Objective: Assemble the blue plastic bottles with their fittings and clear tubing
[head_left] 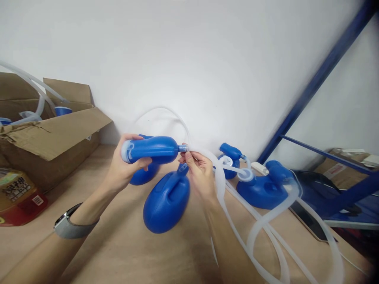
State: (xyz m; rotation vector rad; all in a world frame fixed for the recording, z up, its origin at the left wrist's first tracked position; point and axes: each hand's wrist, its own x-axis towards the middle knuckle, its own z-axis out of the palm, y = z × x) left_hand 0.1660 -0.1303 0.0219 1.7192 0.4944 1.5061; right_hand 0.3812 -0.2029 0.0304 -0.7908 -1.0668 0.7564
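Fingers (144, 163) grip blue bottle (154, 151) — carton edge (100, 116) near, wall (204, 71) beyond.

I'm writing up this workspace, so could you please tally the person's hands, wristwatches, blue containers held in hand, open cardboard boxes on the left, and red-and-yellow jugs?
Left hand and right hand: 2
Wristwatch: 1
Held blue container: 1
Open cardboard box: 1
Red-and-yellow jug: 1
Total: 6
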